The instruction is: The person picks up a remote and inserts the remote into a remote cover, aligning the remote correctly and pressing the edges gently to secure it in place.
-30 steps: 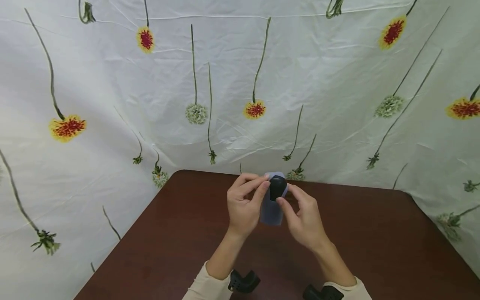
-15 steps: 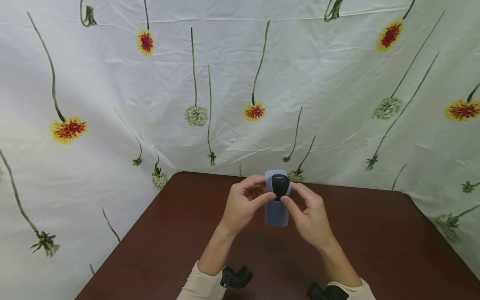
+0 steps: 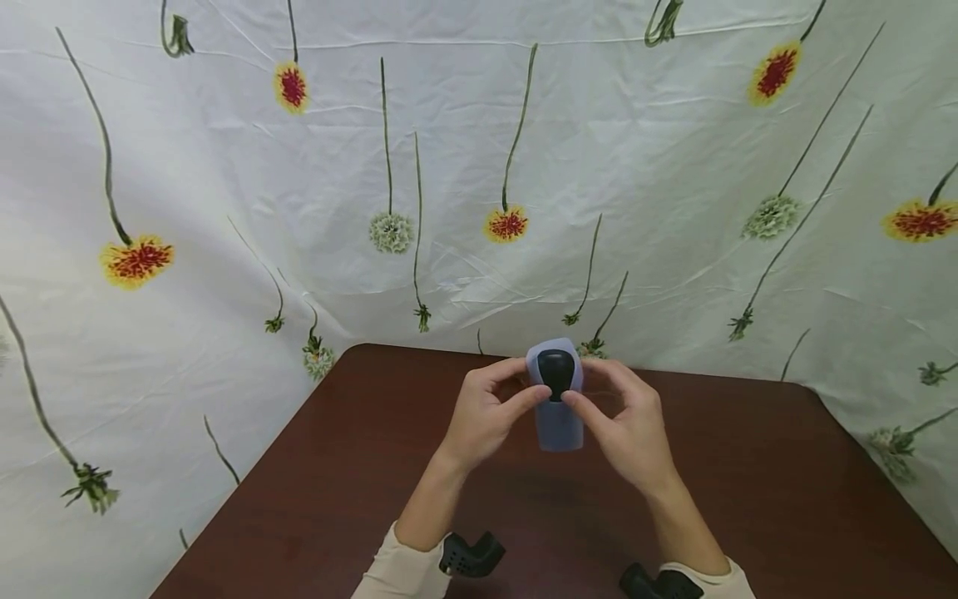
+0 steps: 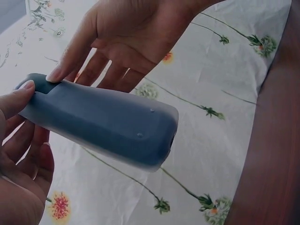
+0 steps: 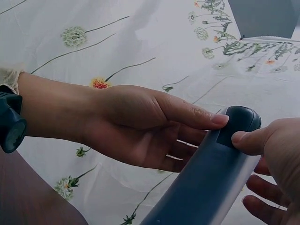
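A long blue-grey, somewhat translucent case [image 3: 560, 428] with rounded edges is held up above the table. A glossy black rounded piece [image 3: 556, 368] sits in its upper part. My left hand [image 3: 482, 412] grips the case from the left, thumb at the black piece's lower edge. From the right, my right hand [image 3: 636, 428] grips it the same way, the two thumb tips close together. In the left wrist view the case [image 4: 103, 122] shows two small bumps near its far end. Fingers of both hands lie partly hidden behind it.
Below the hands spreads a dark reddish-brown table [image 3: 314, 499] with rounded far corners. A white cloth [image 3: 337, 166] printed with flowers hangs behind and around it. Black wrist devices [image 3: 473, 556] are worn at both cream sleeves.
The left thumb has moved from the upper left edge down to the black piece's lower edge. The case has turned to face the head camera more squarely, its lower end swinging right.
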The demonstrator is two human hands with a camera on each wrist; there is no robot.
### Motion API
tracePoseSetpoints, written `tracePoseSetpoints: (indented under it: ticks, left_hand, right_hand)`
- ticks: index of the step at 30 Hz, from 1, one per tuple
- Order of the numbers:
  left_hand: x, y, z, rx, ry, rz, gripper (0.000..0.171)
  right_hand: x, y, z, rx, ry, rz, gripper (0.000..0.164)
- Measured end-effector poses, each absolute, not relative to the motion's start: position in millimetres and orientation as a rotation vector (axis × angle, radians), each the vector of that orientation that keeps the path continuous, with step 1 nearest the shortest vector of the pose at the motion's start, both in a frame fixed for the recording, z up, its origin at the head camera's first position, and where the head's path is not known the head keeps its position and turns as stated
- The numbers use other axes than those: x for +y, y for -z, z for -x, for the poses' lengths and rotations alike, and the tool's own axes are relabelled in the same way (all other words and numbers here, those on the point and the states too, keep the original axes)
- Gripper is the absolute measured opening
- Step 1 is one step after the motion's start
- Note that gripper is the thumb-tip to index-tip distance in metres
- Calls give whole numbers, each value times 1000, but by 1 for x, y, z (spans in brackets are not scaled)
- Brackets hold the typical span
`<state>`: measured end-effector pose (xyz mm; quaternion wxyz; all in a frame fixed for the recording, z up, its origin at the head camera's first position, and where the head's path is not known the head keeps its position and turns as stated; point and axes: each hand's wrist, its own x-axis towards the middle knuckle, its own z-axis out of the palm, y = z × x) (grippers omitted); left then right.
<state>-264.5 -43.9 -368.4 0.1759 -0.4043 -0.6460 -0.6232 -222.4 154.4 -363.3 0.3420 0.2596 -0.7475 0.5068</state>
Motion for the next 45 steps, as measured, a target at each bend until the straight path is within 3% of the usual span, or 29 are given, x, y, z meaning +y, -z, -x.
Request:
tracePoseSetpoints:
  ticks: [4,11,18,26,39,45]
  left_hand:
    - [-45,368,265,-1858,1721,1150,28]
    - [-48,366,268,-1886,1678,1296,32]
    - [-52,366,270,-1886,1658,1532,33]
    - [-51,368,272,-1862,1654,1604,31]
    - [-43,367,273,-1845,1461,1539,34]
    - [-41,372,272,-1854,1342,1460,32]
  right_hand:
    - [156,361,222,-1870,-1332,-667,49]
    - [169,354,217,-1910,-1307,-731,29]
    - [181,349,210,-2049,-1365,-896,26]
    - [184,345,208,-2026,-1389,-991,26]
    - [171,350,209,-2050,-1163,-710,16]
    - [165,352,209,-2115,-1315,-486,10]
